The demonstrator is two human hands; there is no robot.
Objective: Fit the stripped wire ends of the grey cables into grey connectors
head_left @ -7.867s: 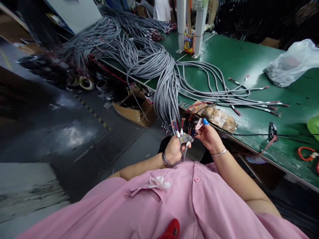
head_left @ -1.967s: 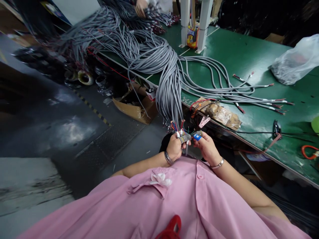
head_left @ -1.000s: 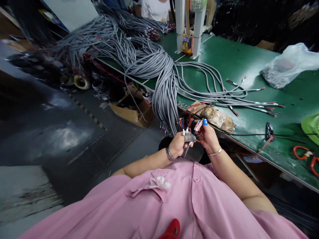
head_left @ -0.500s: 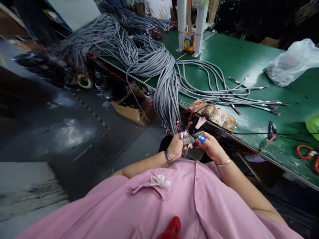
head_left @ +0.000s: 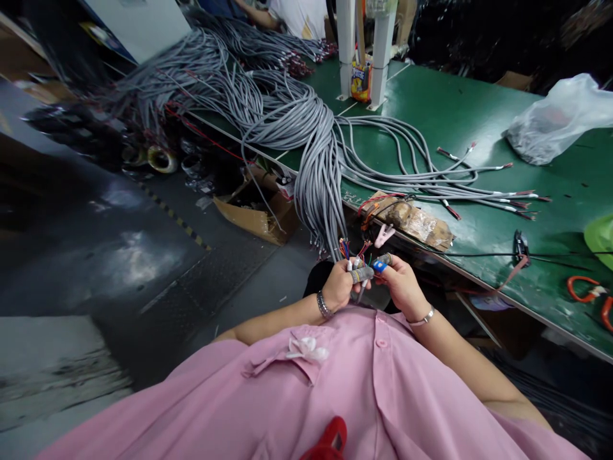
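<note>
My left hand (head_left: 339, 284), with a grey knit cover on a finger, is closed around the ends of a few grey cables (head_left: 363, 289). White sleeves and stripped coloured wires (head_left: 345, 248) fan out above its fingers. Close beside it, my right hand (head_left: 400, 284) pinches at the wires, apparently on a thin coloured one mostly hidden by the fingers. Its thumb has a blue cover (head_left: 380, 266) and its forefinger a grey knit one. A thick bundle of grey cables (head_left: 318, 166) hangs over the table edge just beyond both hands.
The green table (head_left: 445, 102) carries loose cable ends (head_left: 520, 198), a taped cardboard piece (head_left: 421, 223), a pink clip (head_left: 384, 235), a plastic bag (head_left: 546, 128) and orange-handled pliers (head_left: 582, 289). White posts (head_left: 380, 70) rise behind. An open carton (head_left: 253, 214) stands below. Another person (head_left: 299, 16) is at the back.
My right thumb has shifted slightly left and turned, closer to my left hand's fingers. My left hand keeps its hold on the cables. At the back, the other person's arm has come into view.
</note>
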